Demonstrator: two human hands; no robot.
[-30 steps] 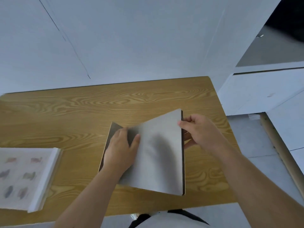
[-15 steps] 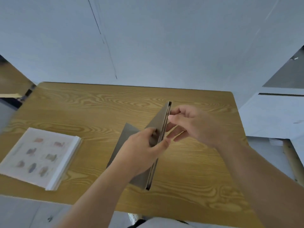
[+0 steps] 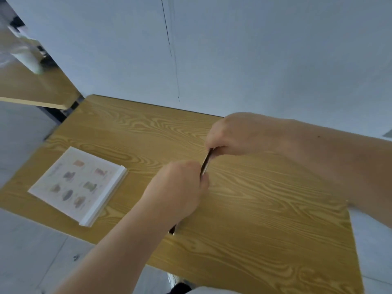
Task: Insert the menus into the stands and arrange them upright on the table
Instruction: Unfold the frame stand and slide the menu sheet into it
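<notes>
At the left of the table a stack of menus lies flat, the top sheet showing small pictures, well apart from both hands. Near the middle, the left hand has its grip closed on the lower part of the stand, which is seen edge-on as a thin dark strip; a bit of its bottom corner shows below the wrist. To the right and farther back, the right hand pinches the stand's upper end with a tight grip.

The stand looks folded nearly shut and held upright on its edge, so the step in hand seems to be shaping it to stand. To do that well, I would keep its lower edge pressed to the table, spread the two panels evenly until it stands by itself, and only then free one hand to take the top menu.
</notes>
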